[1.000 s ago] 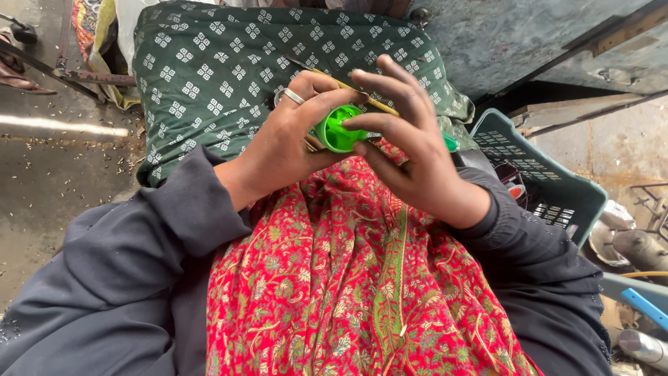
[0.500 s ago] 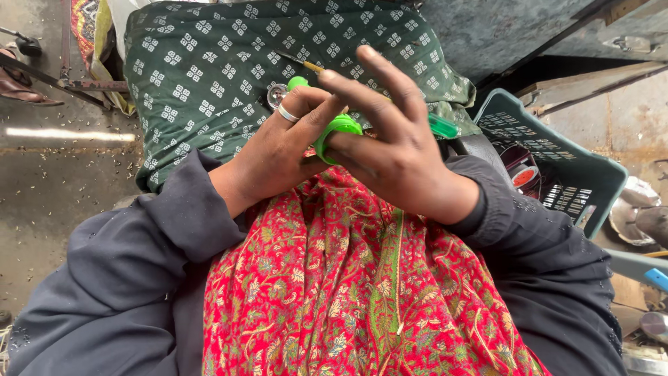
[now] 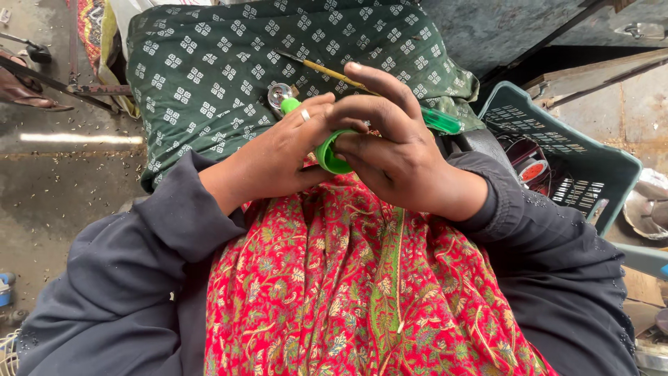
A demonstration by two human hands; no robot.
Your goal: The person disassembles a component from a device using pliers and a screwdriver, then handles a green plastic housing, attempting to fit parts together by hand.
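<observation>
Left hand point(image 3: 282, 157) and right hand point(image 3: 396, 150) are closed around a green ring point(image 3: 327, 154), held over the lap.

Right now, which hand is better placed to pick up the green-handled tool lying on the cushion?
Right, probably. The right hand lies almost over the green-handled tool on the green patterned cushion, its fingers nearest the handle. The left hand cradles the green cap from the far side.

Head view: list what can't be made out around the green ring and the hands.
- Green ring: mostly hidden between left hand and right hand; full shape unclear.
- Brush: far end passes behind right-hand fingers.
- Green handle: its tool end is covered by the right hand.
- Crate contents: partly cut by its rim, too small to identify.
</observation>
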